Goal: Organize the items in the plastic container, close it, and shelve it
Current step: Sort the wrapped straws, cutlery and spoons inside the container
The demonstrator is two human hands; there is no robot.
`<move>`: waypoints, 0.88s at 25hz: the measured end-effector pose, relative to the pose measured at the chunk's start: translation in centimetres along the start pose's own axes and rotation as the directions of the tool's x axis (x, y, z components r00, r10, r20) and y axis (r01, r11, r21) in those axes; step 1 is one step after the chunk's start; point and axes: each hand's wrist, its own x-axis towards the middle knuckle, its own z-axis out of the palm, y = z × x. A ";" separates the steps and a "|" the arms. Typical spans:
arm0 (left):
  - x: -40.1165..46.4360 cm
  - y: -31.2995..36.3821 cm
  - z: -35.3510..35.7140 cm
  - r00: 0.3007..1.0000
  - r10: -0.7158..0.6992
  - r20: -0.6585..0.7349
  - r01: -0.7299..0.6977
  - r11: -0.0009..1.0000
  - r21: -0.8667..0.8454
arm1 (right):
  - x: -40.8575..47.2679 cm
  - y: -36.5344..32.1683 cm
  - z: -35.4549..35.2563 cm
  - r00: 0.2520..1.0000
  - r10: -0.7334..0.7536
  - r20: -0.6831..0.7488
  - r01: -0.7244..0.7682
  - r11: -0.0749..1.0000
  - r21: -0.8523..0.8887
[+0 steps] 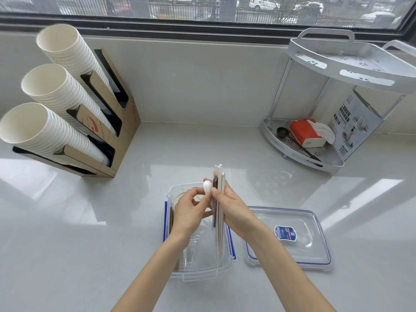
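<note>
A clear plastic container (198,274) with blue side clips stands open on the counter right in front of me. Inside I make out clear cups and brown sleeves along its left wall. Its clear lid (290,238), blue-sealed with a blue label, lies flat on the counter just right of it. Over the container, my right hand (231,208) grips an upright bundle of wrapped straws and stirrers (218,194). My left hand (191,210) pinches a white plastic spoon (207,186) by its bowl end, touching the bundle.
A cardboard dispenser (112,140) with three stacks of paper cups stands at the back left. A white two-tier corner shelf (315,154) at the back right holds a tissue pack, a black scoop and a boxed item on its lower tier. A window runs along the back.
</note>
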 end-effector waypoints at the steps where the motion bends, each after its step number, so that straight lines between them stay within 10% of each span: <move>1: -0.1 -0.1 0.1 1.000 0.000 0.006 0.000 1.000 -0.003 | 0.2 0.1 0.2 1.000 0.005 0.000 -0.005 1.000 -0.017; 9: -0.5 0.4 -0.3 0.971 -0.048 0.234 0.023 0.994 0.109 | 1.7 0.6 0.2 0.997 0.068 -0.031 -0.071 0.987 -0.141; 22: -0.1 -1.2 0.2 0.977 -0.117 0.180 0.069 0.965 0.251 | 1.9 0.9 -0.2 0.982 0.145 -0.124 -0.186 0.880 -0.437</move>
